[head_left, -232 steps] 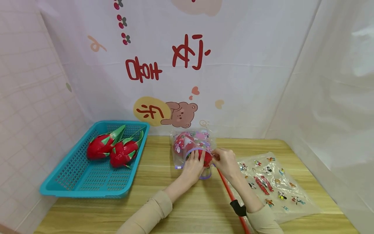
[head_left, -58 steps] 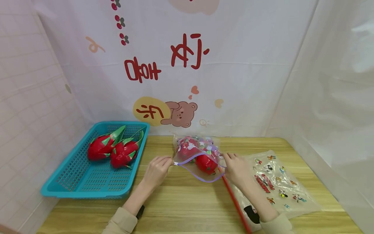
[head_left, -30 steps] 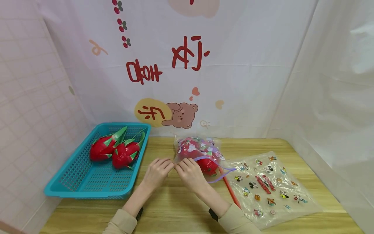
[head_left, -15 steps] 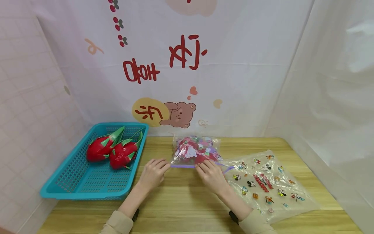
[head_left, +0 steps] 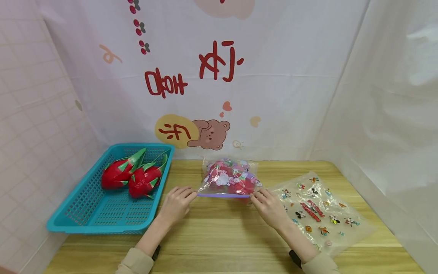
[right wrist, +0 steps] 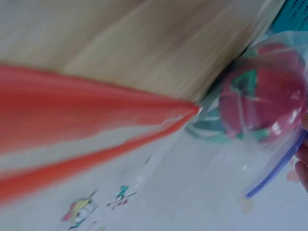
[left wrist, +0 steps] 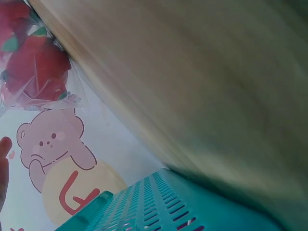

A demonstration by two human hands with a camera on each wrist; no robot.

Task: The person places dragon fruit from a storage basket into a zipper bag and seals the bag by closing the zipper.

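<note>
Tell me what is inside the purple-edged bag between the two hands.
The purple-edged bag holds at least two green-tipped red fruits, seen through clear plastic. Its printed pattern and glare hide parts, so the exact count cannot be told.

Wood-grain bench [head_left: 219, 243]: turquoise perforated basket [head_left: 99, 229] left of left hand [head_left: 176, 203]; cartoon-print bag [head_left: 318, 217] flat, right of right hand [head_left: 269, 206]; purple-zip bag [head_left: 224, 179] between and beyond both hands.

Large red brush-style characters [head_left: 215, 61] are printed on the white cloth backdrop [head_left: 291, 95] behind the tabletop's [head_left: 219, 236] far edge, one on a pale yellow disc [head_left: 181, 122]. Small red lettering [head_left: 313, 210] is borne by the clear plastic cartoon-printed bag [head_left: 318, 224] near the right edge. None is read with certainty.
</note>
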